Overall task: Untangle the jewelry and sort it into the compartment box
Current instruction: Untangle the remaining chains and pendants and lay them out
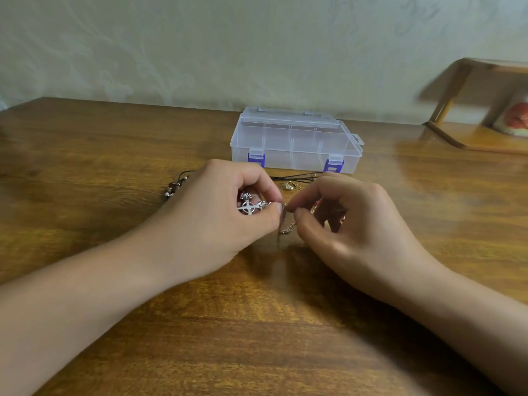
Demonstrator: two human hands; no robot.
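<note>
A thin chain (286, 227) hung between my hands above the table (114, 155), pinched by my left hand (217, 212), which also cupped a silver cross (248, 206), and by my right hand (351, 224). Behind lay a black cord (297, 176), gold rings (290, 185) and the closed clear box (295, 140).

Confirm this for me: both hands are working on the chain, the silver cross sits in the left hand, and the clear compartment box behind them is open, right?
Not quite. The head view shows the compartment box closed, lid down, blue latches at the front. The rest holds: left hand holds the silver cross, and the right hand also pinches the chain.
</note>
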